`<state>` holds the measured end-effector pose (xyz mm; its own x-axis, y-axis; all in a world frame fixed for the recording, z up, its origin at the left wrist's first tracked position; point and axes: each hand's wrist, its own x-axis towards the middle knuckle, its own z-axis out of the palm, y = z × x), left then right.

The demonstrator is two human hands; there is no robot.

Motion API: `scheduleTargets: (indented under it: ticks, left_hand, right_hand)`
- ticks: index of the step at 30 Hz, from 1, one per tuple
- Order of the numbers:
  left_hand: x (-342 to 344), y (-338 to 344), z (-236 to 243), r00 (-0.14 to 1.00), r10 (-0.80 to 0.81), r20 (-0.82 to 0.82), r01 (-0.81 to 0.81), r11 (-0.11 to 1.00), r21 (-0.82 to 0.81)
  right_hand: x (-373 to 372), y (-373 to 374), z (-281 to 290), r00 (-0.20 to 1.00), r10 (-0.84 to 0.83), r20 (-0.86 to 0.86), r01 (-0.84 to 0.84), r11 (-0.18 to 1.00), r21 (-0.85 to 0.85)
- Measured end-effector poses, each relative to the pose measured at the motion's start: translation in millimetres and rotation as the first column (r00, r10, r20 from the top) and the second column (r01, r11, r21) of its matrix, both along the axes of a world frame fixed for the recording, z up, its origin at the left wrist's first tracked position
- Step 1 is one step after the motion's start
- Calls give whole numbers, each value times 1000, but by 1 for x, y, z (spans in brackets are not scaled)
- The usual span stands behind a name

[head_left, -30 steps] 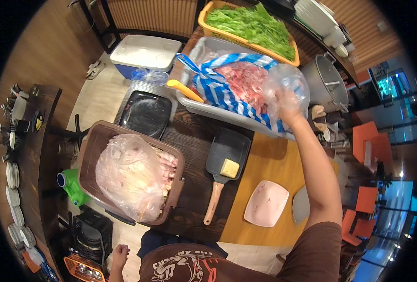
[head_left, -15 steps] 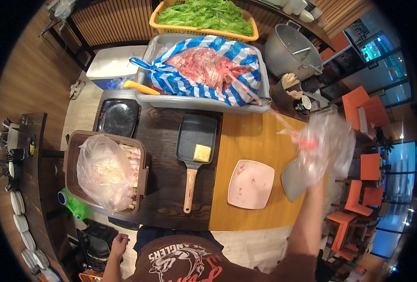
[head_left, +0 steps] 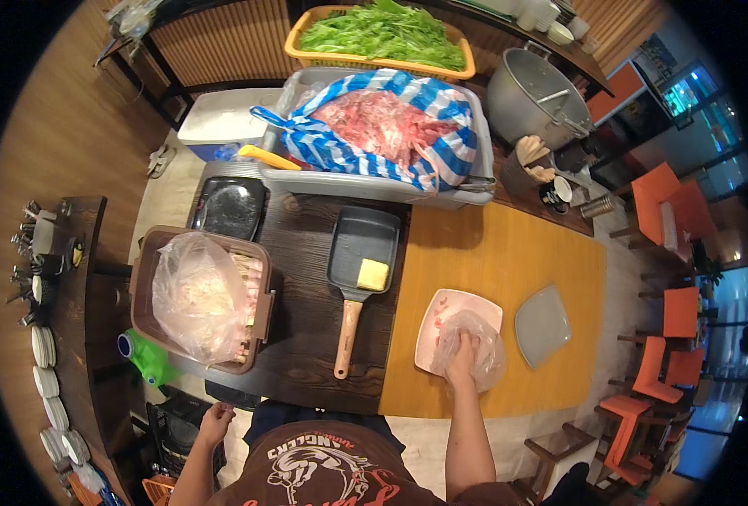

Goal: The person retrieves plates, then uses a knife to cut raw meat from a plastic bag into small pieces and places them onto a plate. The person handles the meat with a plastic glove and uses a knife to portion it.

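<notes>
My right hand [head_left: 462, 350] is closed on a clear plastic bag [head_left: 483, 363] over the pink square plate [head_left: 434, 325], where small red meat bits show; whatever lies beneath the bag is hidden. A grey plate [head_left: 542, 325] is to its right. My left hand [head_left: 218, 413], fingers curled with nothing visible in them, hangs below the table's front edge near a brown tub [head_left: 260, 337] of sliced meat and a bagged pale food. Between them lies a wooden-handled square pan [head_left: 364, 236] with a yellow sponge-like block [head_left: 373, 275].
Beyond are a grey bin [head_left: 441, 194] with striped-bagged red meat and a yellow-handled tool, a basket of greens [head_left: 382, 42], a steel pot [head_left: 517, 93] and black trays [head_left: 226, 207]. A shelf with plates [head_left: 87, 253] stands left, orange chairs [head_left: 656, 371] right.
My right hand left the striped meat bag with the clear bag, swung out right and down, and has come leftward onto the pink plate. My left hand has barely moved.
</notes>
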<state>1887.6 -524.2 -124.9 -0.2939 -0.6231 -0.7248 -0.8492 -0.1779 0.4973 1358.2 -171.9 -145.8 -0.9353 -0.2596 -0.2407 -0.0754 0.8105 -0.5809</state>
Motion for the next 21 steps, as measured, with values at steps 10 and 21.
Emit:
scheduleTargets:
  ticks: [10, 21]
  left_hand:
    - [50, 30, 3, 996, 46, 82, -43, 998, -34]
    - [-25, 20, 90, 967, -235, 101, 243, 966, -82]
  right_hand:
    - [-28, -31, -42, 972, 61, 229, -128, 947, 294]
    - [-93, -78, 19, 981, 195, -26, -192, 978, 81]
